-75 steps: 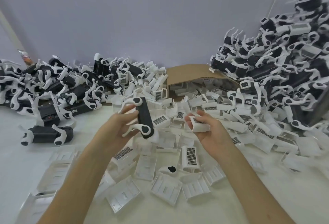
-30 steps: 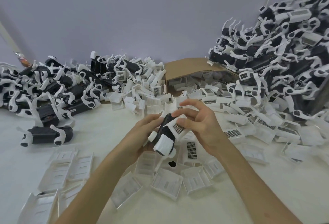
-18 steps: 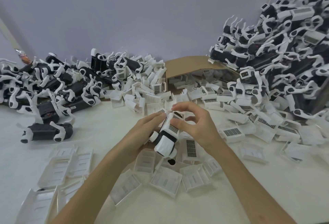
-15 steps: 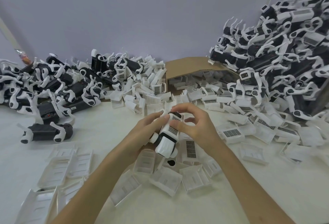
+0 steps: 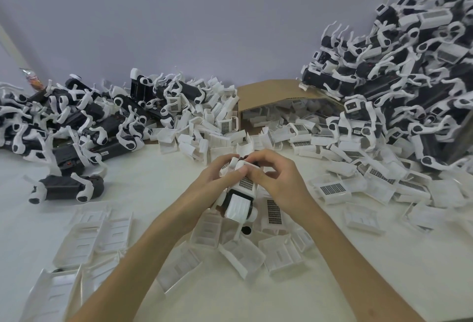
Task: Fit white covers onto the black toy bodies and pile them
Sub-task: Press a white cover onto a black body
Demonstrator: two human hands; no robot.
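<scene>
A white table [image 5: 153,180] carries loose white covers [image 5: 332,189], black toy bodies [image 5: 64,189] and a cardboard box [image 5: 268,93].

Both forearms are bare. They enter from the lower left and lower right and converge at centre. Left hand [image 5: 213,177]: back of the hand upward, fingers curled round the left side and far end of the toy body [image 5: 238,207], gripping it. Right hand [image 5: 280,180]: knuckles raised, thumb pressed on the top face of the same piece, fingers arched over its far end. The two hands meet at the fingertips. Both palms are hidden.
</scene>
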